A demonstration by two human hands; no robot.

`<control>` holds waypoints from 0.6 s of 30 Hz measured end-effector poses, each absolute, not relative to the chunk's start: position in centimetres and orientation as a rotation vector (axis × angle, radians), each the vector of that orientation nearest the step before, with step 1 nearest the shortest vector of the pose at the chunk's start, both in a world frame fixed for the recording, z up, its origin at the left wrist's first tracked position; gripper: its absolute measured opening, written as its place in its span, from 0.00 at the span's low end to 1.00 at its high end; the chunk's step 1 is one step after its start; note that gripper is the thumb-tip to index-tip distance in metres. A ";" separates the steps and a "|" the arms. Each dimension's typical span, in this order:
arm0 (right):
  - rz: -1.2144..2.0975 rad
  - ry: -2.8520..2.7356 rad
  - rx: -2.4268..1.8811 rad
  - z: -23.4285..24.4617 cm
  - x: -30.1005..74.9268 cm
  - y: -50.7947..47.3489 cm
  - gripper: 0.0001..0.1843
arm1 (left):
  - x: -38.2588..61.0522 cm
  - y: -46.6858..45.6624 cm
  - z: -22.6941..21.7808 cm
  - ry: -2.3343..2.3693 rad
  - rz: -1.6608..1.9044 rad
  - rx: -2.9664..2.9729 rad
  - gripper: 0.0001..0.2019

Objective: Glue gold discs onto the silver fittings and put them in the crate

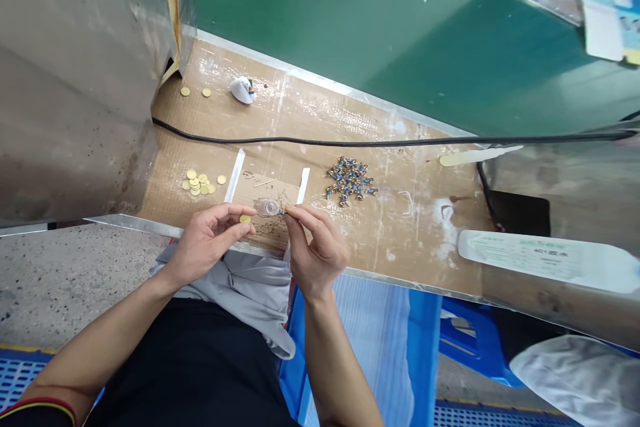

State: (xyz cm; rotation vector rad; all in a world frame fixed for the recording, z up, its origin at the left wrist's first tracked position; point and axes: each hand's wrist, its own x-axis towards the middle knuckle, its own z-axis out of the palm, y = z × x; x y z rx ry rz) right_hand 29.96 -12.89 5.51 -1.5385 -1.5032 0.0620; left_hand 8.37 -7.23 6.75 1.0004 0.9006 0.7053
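Look at that colour: round gold discs (197, 181) shining on tan cardboard (380, 227), blue-and-gold beaded charms (350, 181) close by, and a deep green panel (340, 27) beyond!

This place looks to me like a small handcraft workshop. A long workbench covered with brown cardboard (380, 233) carries round brass discs (197, 181) and a heap of blue-and-gold metal charms (350, 180). Under it is speckled grey concrete floor (65, 280) and a blue plastic stool (475, 340).
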 end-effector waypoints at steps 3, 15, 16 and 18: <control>0.027 -1.499 -1.530 5.4 30.0 -12.8 0.14 | 8.4 -7.1 6.8 0.901 0.705 1.003 0.15; 0.002 -1.473 -1.565 5.4 29.9 -12.4 0.13 | 8.4 -7.1 6.9 0.900 0.696 0.994 0.17; 0.010 -1.479 -1.566 5.4 29.9 -12.3 0.13 | 8.4 -7.1 6.9 0.900 0.696 0.995 0.17; 0.016 -1.483 -1.567 5.4 29.9 -12.3 0.13 | 8.4 -7.0 7.0 0.901 0.695 0.998 0.17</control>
